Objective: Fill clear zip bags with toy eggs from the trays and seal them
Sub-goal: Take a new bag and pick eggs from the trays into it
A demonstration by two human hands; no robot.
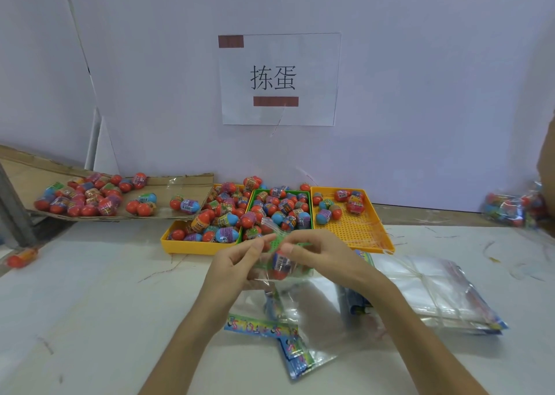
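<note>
Left hand [237,262], right hand [318,253]: each grip pinching my clear zip bag [297,270]; one toy egg [280,263] inside.

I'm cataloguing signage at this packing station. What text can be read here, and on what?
"拣蛋": printed large on the paper sheet on the wall.
Coloured strip of a bag lying on the table: lettering blurred, unreadable.
Egg wrappers: print and barcodes too small to read.
</note>
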